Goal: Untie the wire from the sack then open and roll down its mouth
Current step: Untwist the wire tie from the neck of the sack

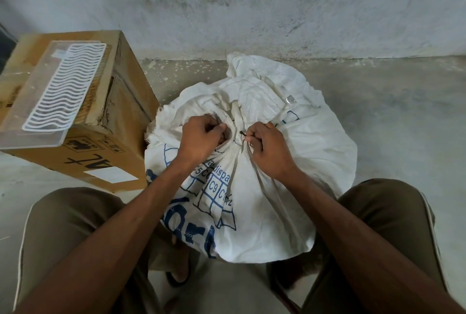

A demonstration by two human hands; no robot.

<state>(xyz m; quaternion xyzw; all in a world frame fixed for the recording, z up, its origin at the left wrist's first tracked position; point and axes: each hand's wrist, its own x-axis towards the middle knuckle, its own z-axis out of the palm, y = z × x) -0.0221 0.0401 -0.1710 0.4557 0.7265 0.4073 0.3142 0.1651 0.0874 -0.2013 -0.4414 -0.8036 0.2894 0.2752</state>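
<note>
The white woven plastic sack with blue print (252,187) stands on the concrete floor (390,124) between the seated person's knees, its gathered neck bound by a thin dark wire (242,133). The right hand (267,152) pinches the wire's free end at the neck, while the left hand (199,137) grips bunched sack fabric just beside it. A brown cardboard box (121,122) carrying a clear plastic tray (50,102) stands left of the sack.
</note>
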